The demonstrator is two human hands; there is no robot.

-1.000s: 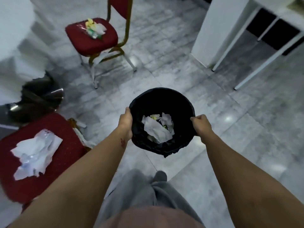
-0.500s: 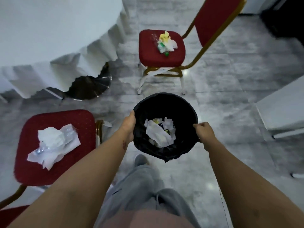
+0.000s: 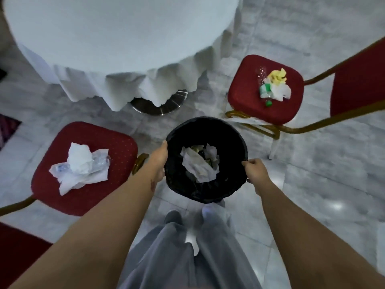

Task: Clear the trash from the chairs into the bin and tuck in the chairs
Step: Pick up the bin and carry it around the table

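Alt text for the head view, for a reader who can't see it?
Both hands, left and right, hold a black-lined bin of crumpled paper between two red chairs, left chair and right chair, each with trash on its seat, beside a white-clothed round table.

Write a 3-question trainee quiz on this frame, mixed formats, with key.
1. True or false: both hands grip the bin by its rim.
2. Which chair seat holds the yellow and green trash? A) the left chair B) the right chair C) neither
3. Fill in: the bin already holds crumpled ____.

Key: 1 true: left hand and right hand each hold one side. 2 B; the left chair holds white paper and clear plastic. 3 paper.
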